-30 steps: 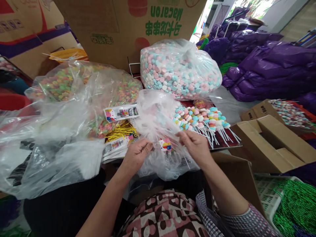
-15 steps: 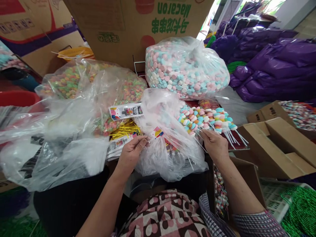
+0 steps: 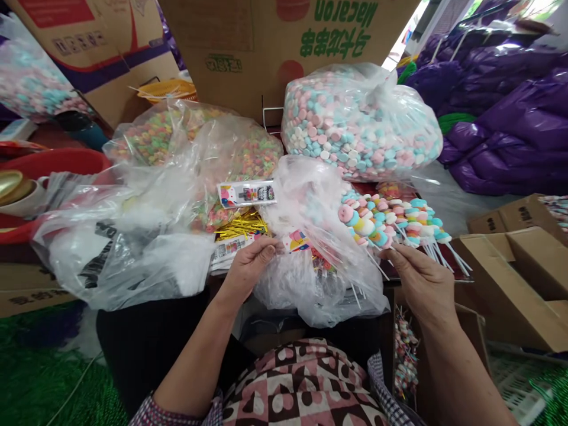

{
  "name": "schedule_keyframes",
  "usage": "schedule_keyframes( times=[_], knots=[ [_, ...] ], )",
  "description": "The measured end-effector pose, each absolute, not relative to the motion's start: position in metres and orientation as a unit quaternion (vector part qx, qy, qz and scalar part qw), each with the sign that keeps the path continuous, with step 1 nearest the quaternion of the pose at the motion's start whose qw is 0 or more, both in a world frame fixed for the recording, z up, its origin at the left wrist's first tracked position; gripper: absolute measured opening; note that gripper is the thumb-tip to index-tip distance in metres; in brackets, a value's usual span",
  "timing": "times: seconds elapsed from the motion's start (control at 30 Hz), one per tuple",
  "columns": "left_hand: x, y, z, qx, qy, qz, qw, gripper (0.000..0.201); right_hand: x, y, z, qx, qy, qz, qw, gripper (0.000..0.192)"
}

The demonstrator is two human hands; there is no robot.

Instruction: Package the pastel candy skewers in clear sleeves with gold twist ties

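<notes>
Between the hands: crumpled clear plastic bag (image 3: 319, 272) of printed sleeves, lying at the front of the crowded tabletop.
Left hand (image 3: 249, 266): fingers pinched shut on a small clear sleeve with a colourful printed label (image 3: 296, 241), at the bag's near edge.
Right hand (image 3: 421, 278): fingertips closed on the thin white stick of one pastel candy skewer (image 3: 364, 226), lifted just off the pile.
Skewer pile (image 3: 410, 222): fanned beside the right hand.
Behind: large clear bag of pink, blue and white candies (image 3: 359, 124).
Left of centre: gold twist ties (image 3: 242, 226).
</notes>
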State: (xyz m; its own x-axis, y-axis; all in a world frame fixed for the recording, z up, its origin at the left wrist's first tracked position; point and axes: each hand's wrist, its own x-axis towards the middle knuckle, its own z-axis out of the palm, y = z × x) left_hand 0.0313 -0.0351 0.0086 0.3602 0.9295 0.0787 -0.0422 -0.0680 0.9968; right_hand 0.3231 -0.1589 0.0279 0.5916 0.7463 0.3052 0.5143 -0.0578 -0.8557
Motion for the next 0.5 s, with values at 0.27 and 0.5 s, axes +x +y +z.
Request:
schedule_keyframes(
  times=[0.27,0.5],
  knots=[
    [0.024,-0.033,0.01,0.638,0.359,0.415,0.54,0.037,0.308,-0.169,0.053,-0.701,-0.485,0.164,0.497,0.01],
    [0.021,-0.033,0.014,0.682,0.303,0.404,0.529,0.03,0.309,-0.17,0.064,-0.679,-0.551,0.163,0.457,0.018]
  ],
)
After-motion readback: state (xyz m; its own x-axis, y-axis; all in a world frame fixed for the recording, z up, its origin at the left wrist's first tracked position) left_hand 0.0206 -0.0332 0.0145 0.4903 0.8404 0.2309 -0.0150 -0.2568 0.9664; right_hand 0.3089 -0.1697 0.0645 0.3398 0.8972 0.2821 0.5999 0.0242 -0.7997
